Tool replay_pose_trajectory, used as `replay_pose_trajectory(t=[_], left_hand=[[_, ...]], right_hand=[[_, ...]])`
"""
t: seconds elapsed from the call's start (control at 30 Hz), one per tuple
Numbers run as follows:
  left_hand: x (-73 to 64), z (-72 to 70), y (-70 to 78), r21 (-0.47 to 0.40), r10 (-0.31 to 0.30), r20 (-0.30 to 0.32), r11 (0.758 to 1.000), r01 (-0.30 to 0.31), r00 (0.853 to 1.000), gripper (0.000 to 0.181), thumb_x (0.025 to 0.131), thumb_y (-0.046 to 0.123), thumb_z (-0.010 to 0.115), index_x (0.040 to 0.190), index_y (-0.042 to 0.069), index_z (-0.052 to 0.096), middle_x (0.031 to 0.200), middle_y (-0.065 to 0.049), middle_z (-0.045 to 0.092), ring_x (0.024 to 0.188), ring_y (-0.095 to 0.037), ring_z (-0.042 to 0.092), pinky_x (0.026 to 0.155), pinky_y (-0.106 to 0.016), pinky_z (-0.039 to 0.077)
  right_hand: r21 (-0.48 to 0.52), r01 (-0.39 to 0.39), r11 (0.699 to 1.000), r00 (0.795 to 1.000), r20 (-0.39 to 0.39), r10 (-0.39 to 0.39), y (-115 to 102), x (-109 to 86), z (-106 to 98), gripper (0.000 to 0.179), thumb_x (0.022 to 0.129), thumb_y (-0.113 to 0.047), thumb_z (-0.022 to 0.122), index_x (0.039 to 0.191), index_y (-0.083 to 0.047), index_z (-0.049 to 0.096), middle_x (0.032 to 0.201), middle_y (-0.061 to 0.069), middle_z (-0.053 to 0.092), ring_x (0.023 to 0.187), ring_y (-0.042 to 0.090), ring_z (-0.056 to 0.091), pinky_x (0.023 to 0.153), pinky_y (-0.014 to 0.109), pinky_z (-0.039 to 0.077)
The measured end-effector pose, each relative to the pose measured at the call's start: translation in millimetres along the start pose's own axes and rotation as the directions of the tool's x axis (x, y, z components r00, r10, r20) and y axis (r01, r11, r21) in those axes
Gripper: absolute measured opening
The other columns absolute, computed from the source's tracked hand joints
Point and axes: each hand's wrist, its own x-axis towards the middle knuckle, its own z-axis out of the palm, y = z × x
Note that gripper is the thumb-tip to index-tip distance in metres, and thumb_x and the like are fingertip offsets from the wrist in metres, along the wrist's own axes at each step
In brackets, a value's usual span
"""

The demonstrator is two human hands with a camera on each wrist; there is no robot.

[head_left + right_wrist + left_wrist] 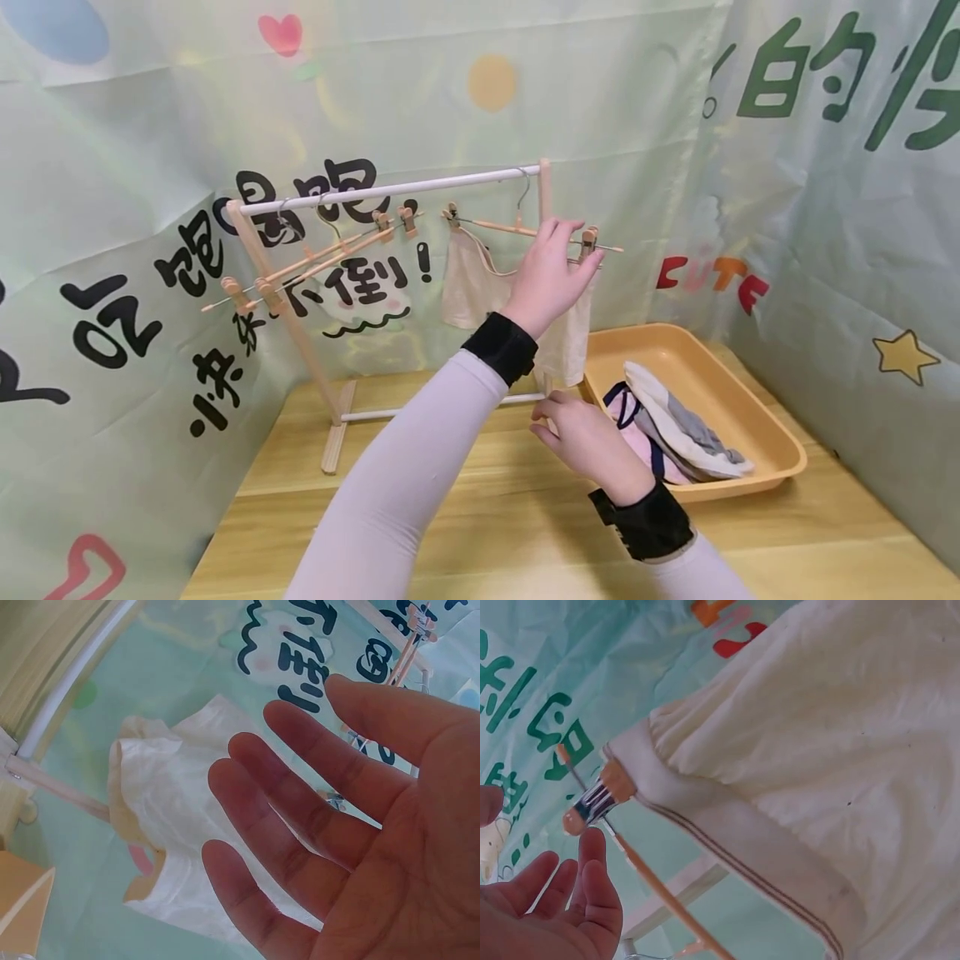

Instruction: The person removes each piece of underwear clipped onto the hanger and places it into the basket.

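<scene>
Cream shorts [467, 287] hang by the waistband from a wooden clip hanger [487, 225] at the right end of a small rack. My left hand [553, 271] is raised in front of the hanger, beside its right-hand clip [589, 239]. In the left wrist view the fingers lie just below that clip [600, 796], which bites the waistband of the shorts [817, 735]; no grip on it shows. Lower down, my right hand [588, 442] hovers near the rack's foot and the tray. The right wrist view shows its fingers [259, 817] spread and loosely bent, holding nothing, before the shorts [180, 795].
Two bare clip hangers [322, 257] hang on the left half of the white rail [420, 186]. An orange tray [780, 442] on the wooden table [480, 517] holds folded grey-and-white cloth [678, 421] and a pink garment with navy trim [637, 440]. Printed fabric surrounds the table.
</scene>
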Motion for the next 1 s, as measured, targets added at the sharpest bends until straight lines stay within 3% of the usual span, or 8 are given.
replay_pose_trajectory(t=[0.27,0.37,0.43,0.67,0.83,1.0], left_hand=[[4.9,10.1,-3.5,-0.08,-0.061,0.092,0.994,0.068,0.994,0.061,0.094,0.039,0.056,0.145,0.015,0.036,0.138,-0.005,0.049,0.106,-0.011,0.053,0.089,-0.024,0.05],[5.8,13.9,-4.5,-0.144,-0.074,0.109,0.986,0.089,0.991,0.06,0.094,0.036,0.057,0.145,0.013,0.036,0.136,-0.006,0.05,0.095,-0.009,0.058,0.08,-0.02,0.054],[6.5,16.3,-5.2,-0.173,-0.074,0.11,0.981,0.093,0.991,0.058,0.094,0.033,0.058,0.144,0.012,0.037,0.132,-0.007,0.05,0.088,-0.008,0.059,0.076,-0.018,0.054],[6.7,20.6,-5.3,-0.198,-0.081,0.1,0.975,0.1,0.992,0.058,0.092,0.034,0.06,0.14,0.009,0.04,0.123,-0.009,0.046,0.09,-0.009,0.058,0.076,-0.017,0.054],[4.9,19.3,-3.8,-0.195,-0.092,0.08,0.975,0.107,0.992,0.055,0.091,0.037,0.06,0.135,0.008,0.043,0.119,-0.008,0.046,0.088,-0.009,0.056,0.076,-0.018,0.053],[6.2,15.0,-1.5,-0.158,-0.09,0.054,0.983,0.097,0.994,0.045,0.097,0.032,0.052,0.132,0.005,0.048,0.115,-0.007,0.05,0.089,-0.011,0.054,0.079,-0.022,0.051]], right_hand=[[-0.02,0.007,1.0,1.0,0.009,-0.007,-2.2,2.7,0.4,0.009,0.083,-0.023,0.07,0.086,-0.014,0.07,0.081,0.0,0.063,0.07,0.016,0.061,0.059,0.037,0.055],[-0.032,0.012,0.999,1.0,0.011,-0.012,-3.0,3.2,0.7,0.009,0.083,-0.024,0.07,0.085,-0.015,0.07,0.081,0.0,0.063,0.069,0.016,0.061,0.058,0.036,0.056],[-0.035,0.014,0.999,1.0,0.013,-0.014,-3.4,3.3,1.3,0.01,0.083,-0.024,0.07,0.085,-0.015,0.07,0.081,0.0,0.063,0.069,0.016,0.061,0.057,0.035,0.056],[-0.001,0.034,0.999,0.999,0.016,-0.034,-3.8,3.0,6.0,0.01,0.083,-0.024,0.071,0.085,-0.014,0.069,0.084,0.0,0.064,0.071,0.015,0.061,0.06,0.034,0.056],[0.012,0.038,0.999,0.999,0.033,-0.038,-5.0,1.4,7.7,0.011,0.083,-0.024,0.072,0.086,-0.014,0.068,0.086,0.0,0.065,0.073,0.014,0.061,0.062,0.033,0.056],[0.009,0.036,0.999,0.999,0.034,-0.037,-6.1,-0.2,5.7,0.011,0.084,-0.024,0.071,0.087,-0.014,0.068,0.086,0.0,0.065,0.073,0.014,0.061,0.062,0.034,0.056]])
